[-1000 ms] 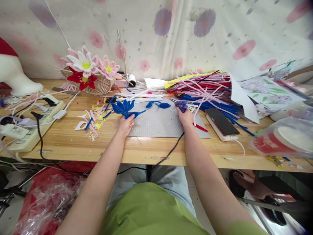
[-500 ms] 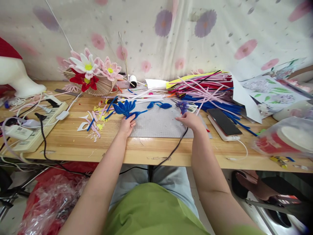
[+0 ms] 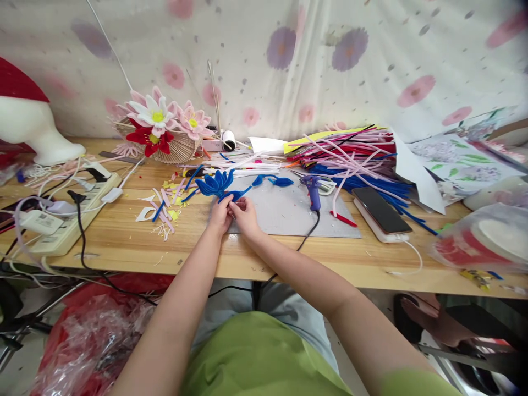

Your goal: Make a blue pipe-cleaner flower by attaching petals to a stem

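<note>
My left hand point(image 3: 221, 214) pinches a blue pipe-cleaner flower point(image 3: 215, 183) at its base, its petals spread upward and to the left. A blue leaf on a short stalk points right from the same base. My right hand point(image 3: 244, 213) is beside the left, fingers closed at the flower's lower end; what exactly they pinch is partly hidden. Behind them, two joined blue leaves point(image 3: 282, 181) lie on the grey cutting mat point(image 3: 284, 217). A purple glue gun point(image 3: 313, 192) rests on the mat's right part, its black cord running toward me.
Pipe cleaners point(image 3: 350, 157) in several colours are heaped at the back right. A phone point(image 3: 381, 209) lies on a white power bank. Left are clippings point(image 3: 167, 206), a power strip point(image 3: 78, 214) and a fan with fuzzy flowers point(image 3: 154, 124). A bagged cup point(image 3: 490, 236) stands far right.
My right hand has let go of the glue gun, which now lies on the mat, and moved left to meet my left hand at the flower's base. The view has shifted slightly.
</note>
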The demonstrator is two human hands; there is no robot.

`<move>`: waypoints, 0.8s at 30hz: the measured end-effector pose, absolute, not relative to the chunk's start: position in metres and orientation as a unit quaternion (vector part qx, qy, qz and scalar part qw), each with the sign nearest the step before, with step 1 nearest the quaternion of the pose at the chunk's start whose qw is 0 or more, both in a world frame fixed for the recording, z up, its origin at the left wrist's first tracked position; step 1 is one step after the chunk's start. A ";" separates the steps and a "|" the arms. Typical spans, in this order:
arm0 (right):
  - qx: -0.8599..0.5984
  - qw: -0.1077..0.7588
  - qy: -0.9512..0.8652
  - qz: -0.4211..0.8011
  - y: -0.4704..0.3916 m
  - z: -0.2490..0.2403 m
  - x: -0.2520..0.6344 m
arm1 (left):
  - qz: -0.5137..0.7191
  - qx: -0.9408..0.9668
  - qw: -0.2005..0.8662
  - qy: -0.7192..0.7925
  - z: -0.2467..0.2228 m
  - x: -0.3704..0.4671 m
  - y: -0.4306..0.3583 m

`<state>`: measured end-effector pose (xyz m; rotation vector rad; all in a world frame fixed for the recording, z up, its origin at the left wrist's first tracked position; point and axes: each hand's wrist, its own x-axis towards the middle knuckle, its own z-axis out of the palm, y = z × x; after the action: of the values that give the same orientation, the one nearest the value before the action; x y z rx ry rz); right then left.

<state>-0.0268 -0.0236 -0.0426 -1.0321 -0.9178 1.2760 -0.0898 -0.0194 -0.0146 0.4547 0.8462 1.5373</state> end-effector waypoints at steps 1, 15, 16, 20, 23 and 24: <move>-0.443 0.602 -0.386 0.541 -0.022 -0.044 -0.029 | 0.666 0.196 0.622 0.362 -0.015 -0.090 -0.019; -0.423 0.652 -0.388 0.495 0.005 0.030 0.056 | 0.598 0.201 0.734 0.252 -0.006 -0.095 -0.029; -0.426 0.632 -0.408 0.503 0.004 0.035 0.067 | 0.602 0.194 0.729 0.261 -0.005 -0.095 -0.028; -0.450 0.548 -0.462 0.533 -0.005 0.048 0.099 | 0.604 0.176 0.719 0.295 -0.004 -0.097 -0.026; -0.411 0.494 -0.472 0.604 -0.008 0.051 0.109 | 0.597 0.160 0.726 0.303 -0.002 -0.098 -0.025; -0.392 0.479 -0.462 0.635 -0.008 0.051 0.111 | 0.594 0.152 0.729 0.302 -0.002 -0.099 -0.024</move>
<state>0.1107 -0.0080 0.0514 -0.9570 -1.1267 1.5510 -0.0989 -0.0243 -0.0019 0.3353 0.6655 1.3093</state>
